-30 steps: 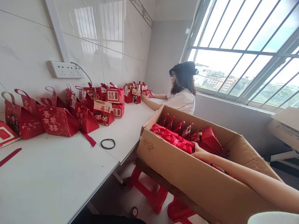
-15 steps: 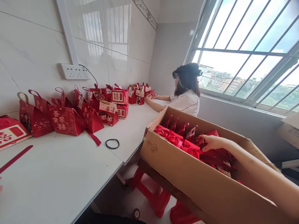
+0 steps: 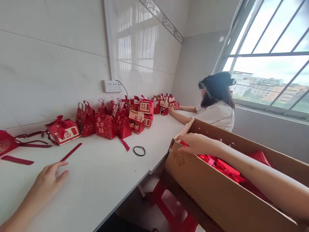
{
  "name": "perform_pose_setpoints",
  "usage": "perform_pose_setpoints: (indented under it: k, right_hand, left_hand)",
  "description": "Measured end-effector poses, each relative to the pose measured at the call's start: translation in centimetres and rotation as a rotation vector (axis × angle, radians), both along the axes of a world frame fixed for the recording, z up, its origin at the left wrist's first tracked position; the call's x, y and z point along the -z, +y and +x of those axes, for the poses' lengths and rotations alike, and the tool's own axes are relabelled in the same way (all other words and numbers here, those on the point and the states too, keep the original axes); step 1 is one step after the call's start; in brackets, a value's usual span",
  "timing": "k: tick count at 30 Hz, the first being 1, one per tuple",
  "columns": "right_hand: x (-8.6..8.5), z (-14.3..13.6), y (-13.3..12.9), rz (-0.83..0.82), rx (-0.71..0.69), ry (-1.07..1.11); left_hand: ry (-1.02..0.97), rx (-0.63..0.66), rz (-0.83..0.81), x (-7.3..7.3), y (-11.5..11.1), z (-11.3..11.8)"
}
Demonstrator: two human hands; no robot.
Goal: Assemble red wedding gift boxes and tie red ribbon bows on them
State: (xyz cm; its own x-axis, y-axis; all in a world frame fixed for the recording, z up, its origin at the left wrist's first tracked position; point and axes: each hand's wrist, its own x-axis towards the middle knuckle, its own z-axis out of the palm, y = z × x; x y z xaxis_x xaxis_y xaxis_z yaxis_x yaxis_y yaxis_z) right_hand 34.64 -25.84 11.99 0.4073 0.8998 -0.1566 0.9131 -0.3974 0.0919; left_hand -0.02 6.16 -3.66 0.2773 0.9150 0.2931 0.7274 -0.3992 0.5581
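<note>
My left hand (image 3: 51, 177) hovers low over the white table (image 3: 84, 183), thumb and index finger apart, holding nothing. Just beyond its fingertips lies a strip of dark red ribbon (image 3: 71, 152). My right hand (image 3: 194, 143) reaches across the cardboard box (image 3: 205, 185) to its far left corner, fingers stretched out over red gift boxes (image 3: 222, 167) with ribbon bows. Nothing shows clearly in its grasp; my forearm covers much of the contents. A row of red candy boxes (image 3: 105, 125) with ribbon loops stands along the wall, and a bow-tied one (image 3: 64, 129) is at its left.
A black hair tie (image 3: 139, 150) lies near the table's edge. Another person (image 3: 217, 111) sits at the far end, arms resting by more candy boxes (image 3: 164, 105). Under the cardboard box stands a red stool (image 3: 166, 206). A power socket (image 3: 113, 85) is on the wall.
My view has turned left. My right hand has moved from the middle of the cardboard box to its far left corner. The left hand, barely visible before, has come into view over the table.
</note>
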Motion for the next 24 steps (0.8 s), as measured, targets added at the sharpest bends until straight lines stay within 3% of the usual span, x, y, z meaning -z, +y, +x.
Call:
perform_pose_setpoints:
  k: [3,7,11,14,16,19,21,24]
  right_hand:
    - [1.6,-3.4,4.4,-0.009,-0.168,-0.097]
    - [3.1,-8.7,9.7,0.075,-0.413,-0.198]
    - [4.5,-14.1,14.3,0.152,-0.727,0.029]
    - [7.5,-18.0,18.4,0.239,-0.826,0.337]
    - [10.3,-20.3,21.2,0.352,-0.811,0.677]
    - [14.2,-22.7,24.5,0.508,-0.546,1.080]
    - [15.7,-23.3,25.7,0.479,-0.423,1.173]
    - [16.3,-23.1,26.1,0.412,-0.405,1.174]
  left_hand:
    - [-0.115,0.104,0.031,0.9,0.0,-1.1]
    - [-0.137,0.169,0.107,1.3,-1.3,-0.8]
    - [-0.117,0.169,0.182,1.3,-2.4,-0.2]
    - [-0.125,0.130,0.267,1.1,-2.8,-0.2]
    - [-0.136,0.090,0.341,0.9,-2.6,-0.7]
    - [-0.169,-0.055,0.449,0.5,-1.7,-3.5]
    - [-0.189,-0.193,0.495,0.4,-0.8,-7.0]
    - [-0.213,-0.441,0.509,0.2,0.2,-13.9]
